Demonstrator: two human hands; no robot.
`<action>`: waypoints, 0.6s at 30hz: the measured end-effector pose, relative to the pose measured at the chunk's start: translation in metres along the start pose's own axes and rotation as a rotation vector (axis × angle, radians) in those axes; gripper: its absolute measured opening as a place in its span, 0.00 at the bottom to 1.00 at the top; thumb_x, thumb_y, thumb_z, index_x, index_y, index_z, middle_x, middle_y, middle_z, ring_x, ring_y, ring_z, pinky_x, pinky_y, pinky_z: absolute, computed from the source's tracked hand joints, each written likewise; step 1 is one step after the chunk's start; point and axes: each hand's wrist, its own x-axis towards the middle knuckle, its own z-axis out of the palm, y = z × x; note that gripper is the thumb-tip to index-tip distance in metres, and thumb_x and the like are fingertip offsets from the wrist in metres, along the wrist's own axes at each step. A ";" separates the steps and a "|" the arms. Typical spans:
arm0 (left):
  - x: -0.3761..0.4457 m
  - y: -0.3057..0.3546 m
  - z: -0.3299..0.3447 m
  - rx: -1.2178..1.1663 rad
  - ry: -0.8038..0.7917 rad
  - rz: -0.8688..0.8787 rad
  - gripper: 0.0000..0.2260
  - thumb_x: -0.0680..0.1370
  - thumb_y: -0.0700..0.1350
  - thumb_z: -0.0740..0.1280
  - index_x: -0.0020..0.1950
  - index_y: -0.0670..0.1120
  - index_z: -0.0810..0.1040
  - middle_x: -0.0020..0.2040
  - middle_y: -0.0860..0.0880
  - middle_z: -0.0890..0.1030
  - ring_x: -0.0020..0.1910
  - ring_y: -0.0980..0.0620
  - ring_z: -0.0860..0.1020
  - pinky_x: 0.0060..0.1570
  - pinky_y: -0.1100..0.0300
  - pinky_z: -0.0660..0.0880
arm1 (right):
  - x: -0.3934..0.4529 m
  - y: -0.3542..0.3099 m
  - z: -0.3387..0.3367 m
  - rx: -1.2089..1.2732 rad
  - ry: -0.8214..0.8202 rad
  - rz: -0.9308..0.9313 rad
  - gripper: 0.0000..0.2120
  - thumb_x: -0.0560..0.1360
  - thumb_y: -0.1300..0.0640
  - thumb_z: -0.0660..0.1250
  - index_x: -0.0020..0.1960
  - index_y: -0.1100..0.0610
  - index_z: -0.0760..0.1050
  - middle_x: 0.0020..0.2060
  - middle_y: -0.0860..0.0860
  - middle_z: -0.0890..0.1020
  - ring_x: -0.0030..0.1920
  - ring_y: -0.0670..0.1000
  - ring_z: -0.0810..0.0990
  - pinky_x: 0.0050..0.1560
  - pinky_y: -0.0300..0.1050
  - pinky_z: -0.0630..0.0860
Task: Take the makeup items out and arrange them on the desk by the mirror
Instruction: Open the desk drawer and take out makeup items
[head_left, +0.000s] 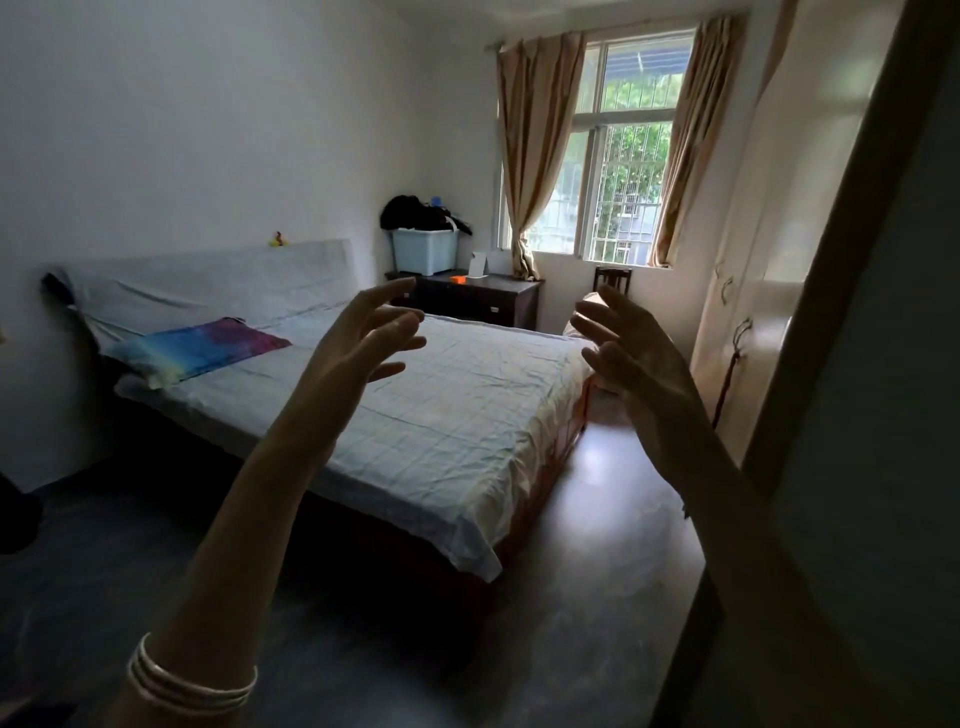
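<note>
Above the bed (447, 415), I held left hand (358, 348) and right hand (639, 364) raised, each grip spread, holding nothing; tabletop (498, 285) well apart.

Raised in mid-air over the bed (441, 415): left hand (358, 353) and right hand (634, 364), palms facing, fingers spread, holding nothing. Beyond, by the window (618, 156): dark desk (467, 299) bearing a small white mirror (478, 264), an orange item (458, 279), a pale-blue storage bin (425, 252).

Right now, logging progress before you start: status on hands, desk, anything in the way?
Left hand and right hand raised, open, empty. Dark desk with small mirror across room by window; no makeup items visible. Bed between.
</note>
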 end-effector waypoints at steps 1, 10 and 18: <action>0.010 -0.006 0.005 -0.001 -0.001 -0.007 0.30 0.66 0.62 0.62 0.67 0.55 0.67 0.62 0.47 0.75 0.58 0.52 0.78 0.57 0.53 0.74 | 0.007 0.007 -0.006 0.004 0.002 0.002 0.38 0.60 0.32 0.72 0.66 0.44 0.67 0.64 0.44 0.76 0.66 0.46 0.73 0.62 0.43 0.71; 0.114 -0.049 0.063 -0.013 -0.013 0.000 0.21 0.71 0.55 0.60 0.64 0.57 0.67 0.62 0.49 0.76 0.58 0.53 0.77 0.58 0.53 0.74 | 0.090 0.067 -0.072 -0.008 -0.012 -0.004 0.37 0.61 0.33 0.72 0.66 0.42 0.67 0.63 0.43 0.76 0.66 0.45 0.73 0.59 0.36 0.74; 0.186 -0.092 0.102 -0.025 -0.023 0.014 0.20 0.71 0.56 0.60 0.64 0.60 0.68 0.60 0.53 0.76 0.56 0.56 0.78 0.53 0.59 0.75 | 0.144 0.119 -0.120 -0.043 -0.032 0.017 0.32 0.66 0.39 0.71 0.67 0.44 0.67 0.64 0.43 0.76 0.65 0.44 0.73 0.61 0.39 0.74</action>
